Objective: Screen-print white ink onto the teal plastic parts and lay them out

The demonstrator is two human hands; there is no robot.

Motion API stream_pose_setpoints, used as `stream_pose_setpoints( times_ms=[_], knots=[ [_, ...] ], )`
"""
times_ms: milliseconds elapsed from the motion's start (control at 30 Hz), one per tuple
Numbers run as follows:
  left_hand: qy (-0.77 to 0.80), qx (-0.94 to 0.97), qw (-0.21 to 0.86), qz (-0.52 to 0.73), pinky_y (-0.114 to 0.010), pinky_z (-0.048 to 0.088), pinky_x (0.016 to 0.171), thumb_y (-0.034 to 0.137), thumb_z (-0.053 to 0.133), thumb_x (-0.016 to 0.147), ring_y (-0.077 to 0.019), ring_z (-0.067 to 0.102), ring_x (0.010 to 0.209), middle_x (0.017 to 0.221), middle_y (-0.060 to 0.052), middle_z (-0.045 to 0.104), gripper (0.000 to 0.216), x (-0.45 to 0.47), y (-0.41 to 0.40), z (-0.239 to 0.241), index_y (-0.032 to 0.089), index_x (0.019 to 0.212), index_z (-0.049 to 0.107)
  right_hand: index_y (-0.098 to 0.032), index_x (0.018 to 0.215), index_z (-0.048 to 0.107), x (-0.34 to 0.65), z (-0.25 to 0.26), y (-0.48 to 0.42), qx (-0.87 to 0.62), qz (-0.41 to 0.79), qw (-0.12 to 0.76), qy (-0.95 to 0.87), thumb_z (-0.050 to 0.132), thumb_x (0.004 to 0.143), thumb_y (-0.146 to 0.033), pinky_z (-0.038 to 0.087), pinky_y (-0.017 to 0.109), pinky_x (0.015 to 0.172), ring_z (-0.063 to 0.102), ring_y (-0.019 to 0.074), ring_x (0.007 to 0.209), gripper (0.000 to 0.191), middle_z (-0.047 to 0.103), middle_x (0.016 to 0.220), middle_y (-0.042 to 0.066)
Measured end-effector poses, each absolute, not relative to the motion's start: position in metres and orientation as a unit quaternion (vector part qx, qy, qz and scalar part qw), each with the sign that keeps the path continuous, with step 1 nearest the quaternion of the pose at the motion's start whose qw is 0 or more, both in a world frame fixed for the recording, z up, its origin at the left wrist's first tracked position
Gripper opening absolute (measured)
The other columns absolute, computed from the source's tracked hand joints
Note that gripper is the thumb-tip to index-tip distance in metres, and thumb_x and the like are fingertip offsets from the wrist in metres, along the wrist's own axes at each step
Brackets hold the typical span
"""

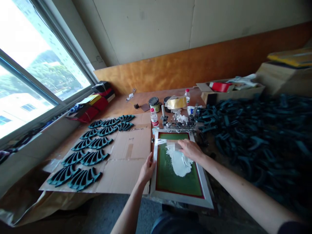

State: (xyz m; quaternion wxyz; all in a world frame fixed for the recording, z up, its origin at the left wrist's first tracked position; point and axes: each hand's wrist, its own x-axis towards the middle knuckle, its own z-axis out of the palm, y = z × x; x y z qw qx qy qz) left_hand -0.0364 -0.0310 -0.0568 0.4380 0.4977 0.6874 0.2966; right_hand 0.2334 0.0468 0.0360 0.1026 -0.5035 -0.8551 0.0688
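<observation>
A silk-screen frame (207,199) with a pale metal border and green mesh lies in front of me. White ink (181,165) is spread thickly over the middle and upper part of the mesh. My right hand (190,149) grips a squeegee (172,145) near the far end of the mesh, its blade smeared with white. At the left side of the border, my left hand (147,168) holds the edge with its fingers curled. Hinge clamps (179,126) stand at the frame's far end. Whatever lies beneath the mesh is hidden.
Dark curved, ribbed parts (84,178) lie in rows on a cardboard sheet (122,165) at left. A large pile of dark parts (263,130) covers the right side. Behind the frame stand a red-capped bottle (154,119), a lidded jar (154,104) and an open carton (239,94).
</observation>
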Motion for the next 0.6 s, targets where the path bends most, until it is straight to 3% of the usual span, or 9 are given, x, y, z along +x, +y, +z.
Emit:
stream_pose_setpoints(
  times_ms=[67,167,267,367,500,600],
  knots=[
    [0.672,0.511,0.438,0.31,-0.026,0.047,0.07,0.041,0.05,0.088,-0.0158,0.062,0.074,0.081,-0.002,0.067,0.062,-0.04,-0.031,-0.062,0.02,0.145,0.039,-0.018,0.086,0.061,0.237,0.027,0.029,-0.483,0.082,0.088,-0.867,0.058,0.082,-0.012,0.045,0.029,0.074,0.059,0.0203,0.085,0.008,0.065,0.086,0.006],
    [0.663,0.5,0.451,0.326,-0.026,0.048,0.071,0.043,0.05,0.088,-0.0169,0.063,0.077,0.084,-0.003,0.069,0.061,-0.04,-0.033,-0.064,0.019,0.143,0.042,-0.018,0.081,0.061,0.255,0.017,-0.004,-0.373,0.078,0.108,-0.918,0.048,0.084,-0.006,0.043,0.03,0.075,0.056,0.0196,0.084,0.018,0.064,0.083,0.006],
    [0.673,0.482,0.453,0.331,-0.026,0.049,0.069,0.044,0.054,0.086,-0.018,0.064,0.078,0.084,-0.004,0.069,0.06,-0.037,-0.034,-0.06,0.019,0.14,0.046,-0.018,0.082,0.061,0.269,0.018,-0.019,-0.28,0.095,0.105,-0.95,0.048,0.082,-0.005,0.042,0.029,0.071,0.055,0.0187,0.082,0.019,0.063,0.081,0.004],
    [0.676,0.469,0.456,0.339,-0.025,0.049,0.065,0.045,0.056,0.084,-0.0172,0.063,0.074,0.08,-0.004,0.069,0.061,-0.035,-0.034,-0.057,0.018,0.138,0.048,-0.019,0.078,0.061,0.269,0.021,-0.015,-0.302,0.096,0.119,-0.941,0.05,0.08,-0.005,0.041,0.029,0.069,0.054,0.0179,0.079,0.017,0.062,0.076,0.003],
    [0.664,0.458,0.469,0.359,-0.023,0.046,0.058,0.047,0.057,0.083,-0.0147,0.06,0.066,0.073,-0.001,0.065,0.065,-0.035,-0.035,-0.055,0.016,0.139,0.047,-0.016,0.088,0.065,0.263,0.007,-0.024,-0.304,0.016,0.218,-0.927,0.045,0.085,-0.006,0.045,0.032,0.075,0.056,0.0198,0.086,0.023,0.065,0.086,0.007],
    [0.651,0.449,0.487,0.372,-0.021,0.043,0.054,0.05,0.059,0.08,-0.0131,0.056,0.06,0.068,0.0,0.063,0.069,-0.034,-0.035,-0.051,0.015,0.139,0.047,-0.018,0.094,0.065,0.265,0.004,-0.035,-0.281,0.047,0.218,-0.934,0.046,0.087,-0.01,0.048,0.031,0.076,0.058,0.0187,0.085,0.021,0.065,0.088,0.007]
  ],
)
